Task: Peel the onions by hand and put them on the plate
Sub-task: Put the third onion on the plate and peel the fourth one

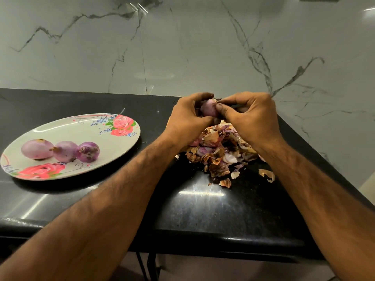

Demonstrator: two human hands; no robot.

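My left hand (187,116) grips a small purple onion (209,108) above the counter at the back. My right hand (248,114) pinches a bit of skin at the onion's top with thumb and fingertips. On the left lies an oval floral plate (85,130) with three peeled purple onions (60,151) side by side near its left end. Under my hands is a pile of dry onion skins (219,151).
The black stone counter (203,203) ends at a rounded front edge and an angled right edge. Loose skin flakes (266,174) lie right of the pile. A marble wall (182,47) rises right behind the counter.
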